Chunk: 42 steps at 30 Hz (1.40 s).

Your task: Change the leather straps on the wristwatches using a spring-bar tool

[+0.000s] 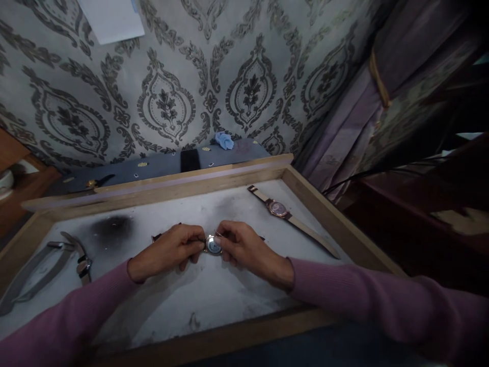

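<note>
A watch with a shiny round metal case (214,245) is held between both hands near the middle of a wood-framed tray (229,179). My left hand (179,246) pinches its left side, and part of a dark strap shows beyond that hand. On the case's right side my right hand (240,244) is closed, thumb resting on the metal. A dark strap tip shows just past the right hand. To the right lies another watch (277,208) with its strap stretched out flat.
At the tray's left lie a small watch (83,265) and grey-handled pliers (42,270). Behind the tray are a black flat object (190,160), a crumpled blue cloth (224,140) and a dark-strapped watch (100,181). A curtain (344,132) hangs right.
</note>
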Each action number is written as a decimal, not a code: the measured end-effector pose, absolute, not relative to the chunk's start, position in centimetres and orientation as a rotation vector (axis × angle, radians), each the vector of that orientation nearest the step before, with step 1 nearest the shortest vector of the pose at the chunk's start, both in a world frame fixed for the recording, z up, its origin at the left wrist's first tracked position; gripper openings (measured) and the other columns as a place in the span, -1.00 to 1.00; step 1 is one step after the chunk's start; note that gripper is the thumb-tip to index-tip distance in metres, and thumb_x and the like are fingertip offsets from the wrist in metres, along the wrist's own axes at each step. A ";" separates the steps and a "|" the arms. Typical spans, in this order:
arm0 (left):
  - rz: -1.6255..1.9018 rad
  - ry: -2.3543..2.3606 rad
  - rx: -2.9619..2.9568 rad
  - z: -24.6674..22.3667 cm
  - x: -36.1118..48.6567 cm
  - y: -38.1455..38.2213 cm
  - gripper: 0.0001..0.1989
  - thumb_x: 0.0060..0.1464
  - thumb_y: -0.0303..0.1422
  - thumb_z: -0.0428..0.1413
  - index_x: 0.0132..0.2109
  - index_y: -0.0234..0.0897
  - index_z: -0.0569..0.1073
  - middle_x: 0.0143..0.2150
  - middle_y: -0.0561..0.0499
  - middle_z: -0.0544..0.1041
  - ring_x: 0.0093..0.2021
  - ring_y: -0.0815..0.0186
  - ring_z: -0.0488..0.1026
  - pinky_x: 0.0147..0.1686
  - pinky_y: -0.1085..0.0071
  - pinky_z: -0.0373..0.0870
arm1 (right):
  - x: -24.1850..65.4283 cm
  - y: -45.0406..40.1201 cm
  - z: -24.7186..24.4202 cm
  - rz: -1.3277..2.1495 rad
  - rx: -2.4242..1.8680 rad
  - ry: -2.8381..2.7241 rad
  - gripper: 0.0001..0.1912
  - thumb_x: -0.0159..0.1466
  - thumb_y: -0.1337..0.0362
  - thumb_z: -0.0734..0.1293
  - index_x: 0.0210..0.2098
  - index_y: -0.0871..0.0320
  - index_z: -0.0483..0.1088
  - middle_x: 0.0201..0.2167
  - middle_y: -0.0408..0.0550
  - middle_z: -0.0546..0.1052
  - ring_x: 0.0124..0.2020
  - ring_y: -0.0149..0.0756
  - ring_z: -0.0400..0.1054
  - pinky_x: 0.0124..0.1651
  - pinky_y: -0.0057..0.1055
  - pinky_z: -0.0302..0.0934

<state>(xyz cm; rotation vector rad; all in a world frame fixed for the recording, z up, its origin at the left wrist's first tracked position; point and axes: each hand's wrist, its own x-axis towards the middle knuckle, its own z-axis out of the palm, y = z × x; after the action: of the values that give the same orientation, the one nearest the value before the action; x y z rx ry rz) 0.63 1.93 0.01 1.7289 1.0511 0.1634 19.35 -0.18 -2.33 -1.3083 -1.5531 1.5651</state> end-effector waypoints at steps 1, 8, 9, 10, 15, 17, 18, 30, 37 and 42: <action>0.158 1.056 1.722 0.0 0.6 2.0 -0.83 0.10 -0.30 -0.02 -0.33 -0.32 0.37 -0.55 0.14 0.35 -0.68 0.50 0.23 -0.68 0.57 0.16 | 19.4 -0.1 -2.4 1.564 -1.299 -1.559 -0.86 0.26 0.40 0.23 -0.45 0.17 0.26 -0.73 -0.30 0.30 -0.73 -0.54 0.13 -0.66 -0.61 0.03; 0.143 1.034 1.709 0.3 0.9 2.1 -0.81 0.11 -0.30 0.00 -0.23 -0.32 0.41 -0.55 0.16 0.28 -0.65 0.49 0.18 -0.69 0.58 0.14 | 19.3 -0.1 -2.7 1.567 -1.262 -1.549 -0.86 0.25 0.42 0.22 -0.45 0.16 0.24 -0.75 -0.32 0.30 -0.74 -0.53 0.15 -0.66 -0.61 0.05; 0.143 1.032 1.705 0.3 0.9 2.2 -0.81 0.11 -0.30 0.00 -0.23 -0.32 0.42 -0.56 0.16 0.27 -0.65 0.48 0.17 -0.70 0.58 0.13 | 19.3 -0.1 -2.7 1.568 -1.258 -1.549 -0.86 0.25 0.42 0.22 -0.45 0.16 0.24 -0.75 -0.32 0.30 -0.75 -0.53 0.15 -0.66 -0.61 0.05; 0.143 1.033 1.700 0.3 0.9 2.2 -0.81 0.11 -0.30 0.00 -0.23 -0.33 0.43 -0.56 0.16 0.27 -0.65 0.48 0.16 -0.70 0.58 0.11 | 19.3 -0.2 -2.7 1.566 -1.251 -1.549 -0.85 0.25 0.42 0.22 -0.46 0.16 0.24 -0.75 -0.32 0.30 -0.75 -0.53 0.14 -0.66 -0.61 0.05; 0.163 1.046 1.687 -0.1 0.9 2.2 -0.80 0.10 -0.28 0.05 -0.25 -0.34 0.43 -0.54 0.14 0.31 -0.61 0.48 0.13 -0.64 0.54 0.04 | 19.3 -0.2 -2.9 1.568 -1.200 -1.554 -0.86 0.25 0.40 0.22 -0.45 0.16 0.23 -0.75 -0.32 0.30 -0.75 -0.53 0.15 -0.67 -0.61 0.05; 0.187 1.031 1.683 -0.4 0.9 2.2 -0.81 0.09 -0.29 0.06 -0.27 -0.35 0.42 -0.51 0.12 0.33 -0.58 0.48 0.13 -0.60 0.53 0.03 | 19.3 -0.1 -3.1 1.578 -1.189 -1.555 -0.87 0.26 0.39 0.22 -0.44 0.16 0.23 -0.74 -0.32 0.30 -0.74 -0.54 0.16 -0.66 -0.61 0.06; 0.195 1.022 1.680 -0.5 0.9 2.3 -0.82 0.09 -0.30 0.07 -0.28 -0.36 0.42 -0.50 0.11 0.34 -0.56 0.47 0.13 -0.58 0.53 0.02 | 19.4 -0.1 -3.2 1.579 -1.188 -1.553 -0.87 0.26 0.39 0.22 -0.43 0.16 0.23 -0.74 -0.32 0.31 -0.74 -0.54 0.16 -0.66 -0.61 0.07; 0.193 0.993 1.655 -0.9 0.9 2.5 -0.83 0.03 -0.29 0.08 -0.35 -0.34 0.39 -0.57 0.15 0.28 -0.59 0.47 0.13 -0.61 0.53 0.02 | 19.4 0.1 -3.4 1.623 -1.186 -1.493 -0.88 0.21 0.33 0.26 -0.46 0.18 0.29 -0.75 -0.31 0.28 -0.74 -0.53 0.14 -0.69 -0.60 0.05; 0.186 1.023 1.602 -1.0 1.0 2.5 -0.85 0.02 -0.31 0.09 -0.32 -0.33 0.41 -0.61 0.18 0.27 -0.65 0.49 0.14 -0.65 0.54 0.01 | 20.8 0.3 -2.2 1.209 -1.161 -1.658 -0.77 0.26 0.26 0.25 -0.49 0.20 0.40 -0.54 -0.16 0.42 -0.54 -0.44 0.24 -0.47 -0.48 0.11; 0.209 1.034 1.598 -0.8 1.1 2.3 -0.82 0.02 -0.29 0.09 -0.31 -0.35 0.41 -0.60 0.17 0.30 -0.64 0.48 0.17 -0.64 0.54 0.06 | 20.9 -1.1 -0.8 1.002 -1.162 -2.012 -0.77 0.37 0.30 0.12 -0.19 0.15 0.39 -0.38 -0.10 0.49 -0.36 -0.33 0.34 -0.27 -0.38 0.17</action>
<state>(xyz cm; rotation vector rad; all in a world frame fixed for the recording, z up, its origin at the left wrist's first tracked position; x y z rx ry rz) 1.08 2.29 -0.83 1.5975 1.0339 0.2093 20.86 -1.09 -0.83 -1.1623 -2.0116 1.0018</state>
